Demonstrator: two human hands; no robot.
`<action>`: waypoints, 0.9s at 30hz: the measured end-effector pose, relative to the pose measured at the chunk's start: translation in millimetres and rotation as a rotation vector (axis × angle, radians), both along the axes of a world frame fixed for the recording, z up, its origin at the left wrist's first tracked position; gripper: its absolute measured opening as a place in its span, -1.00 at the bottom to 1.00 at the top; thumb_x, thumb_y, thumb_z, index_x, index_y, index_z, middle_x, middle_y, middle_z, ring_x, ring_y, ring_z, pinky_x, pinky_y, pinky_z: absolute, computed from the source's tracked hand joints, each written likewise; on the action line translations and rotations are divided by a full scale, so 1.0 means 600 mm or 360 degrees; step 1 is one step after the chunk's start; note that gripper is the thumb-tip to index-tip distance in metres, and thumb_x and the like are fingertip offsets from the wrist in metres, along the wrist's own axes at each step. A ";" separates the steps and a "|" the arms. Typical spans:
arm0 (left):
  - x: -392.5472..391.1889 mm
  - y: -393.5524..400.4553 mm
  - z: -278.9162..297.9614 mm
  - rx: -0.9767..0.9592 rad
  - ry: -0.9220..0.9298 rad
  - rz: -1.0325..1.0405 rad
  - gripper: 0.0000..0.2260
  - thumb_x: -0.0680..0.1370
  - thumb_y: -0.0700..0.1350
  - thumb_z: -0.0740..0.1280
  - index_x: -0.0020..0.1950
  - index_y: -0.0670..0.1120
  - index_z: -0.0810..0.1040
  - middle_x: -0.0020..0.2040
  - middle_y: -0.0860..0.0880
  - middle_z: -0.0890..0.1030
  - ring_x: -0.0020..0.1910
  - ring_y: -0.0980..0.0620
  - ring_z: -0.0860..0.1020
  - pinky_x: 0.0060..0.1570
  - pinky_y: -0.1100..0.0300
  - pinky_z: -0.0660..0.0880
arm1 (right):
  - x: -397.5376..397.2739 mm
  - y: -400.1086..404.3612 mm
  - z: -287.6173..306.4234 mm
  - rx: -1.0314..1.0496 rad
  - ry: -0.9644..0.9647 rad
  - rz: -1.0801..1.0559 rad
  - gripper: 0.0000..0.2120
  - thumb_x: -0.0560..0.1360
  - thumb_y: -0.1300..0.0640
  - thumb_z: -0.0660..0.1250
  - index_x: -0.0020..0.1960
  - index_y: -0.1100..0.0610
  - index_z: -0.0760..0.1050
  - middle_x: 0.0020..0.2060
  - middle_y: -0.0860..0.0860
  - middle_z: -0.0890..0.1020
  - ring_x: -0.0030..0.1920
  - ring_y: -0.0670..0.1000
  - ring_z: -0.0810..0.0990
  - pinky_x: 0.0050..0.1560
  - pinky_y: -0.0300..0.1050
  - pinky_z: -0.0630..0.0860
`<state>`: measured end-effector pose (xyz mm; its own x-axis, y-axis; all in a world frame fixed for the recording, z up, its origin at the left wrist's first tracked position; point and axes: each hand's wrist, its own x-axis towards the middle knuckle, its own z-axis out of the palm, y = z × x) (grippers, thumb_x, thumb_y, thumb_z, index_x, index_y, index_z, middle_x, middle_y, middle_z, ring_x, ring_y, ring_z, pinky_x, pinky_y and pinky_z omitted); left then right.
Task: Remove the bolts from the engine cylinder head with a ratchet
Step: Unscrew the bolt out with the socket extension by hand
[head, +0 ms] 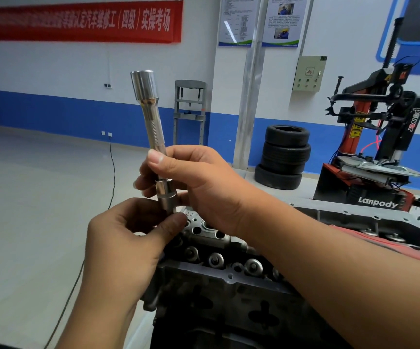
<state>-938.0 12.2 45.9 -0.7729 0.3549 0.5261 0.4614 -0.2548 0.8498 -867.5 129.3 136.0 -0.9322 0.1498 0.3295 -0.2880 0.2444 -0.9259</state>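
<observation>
Head view: holding a chrome extension bar (151,117) upright above the cylinder head (219,250), right hand (193,180) wrapping the shaft. Left hand (128,238) pinching the small piece under the socket (167,195) at the bar's lower end, seemingly seating or pulling it. Risking a half-seated joint: slipping off a bolt under load, rounding it. Risking a fumble too, dropping the piece into the open bores just below. Showing no ratchet handle; valve retainers (214,259) sitting in a row below.
</observation>
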 end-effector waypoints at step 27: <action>0.002 -0.001 0.000 -0.0180 -0.0089 -0.0186 -0.69 0.58 -0.17 0.45 0.01 0.30 0.72 -0.08 0.11 0.77 -0.04 0.06 0.74 0.16 -0.20 0.60 | -0.002 0.001 -0.001 0.0019 0.0014 -0.0024 -0.78 0.66 0.05 0.32 -0.11 0.12 0.60 -0.11 0.05 0.71 -0.07 0.00 0.66 -0.06 -0.08 0.56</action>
<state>-936.9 11.9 45.7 -0.7497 0.4987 0.4351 0.3856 -0.2052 0.8996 -868.6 129.9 135.1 -0.9269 0.1599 0.3395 -0.2922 0.2601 -0.9203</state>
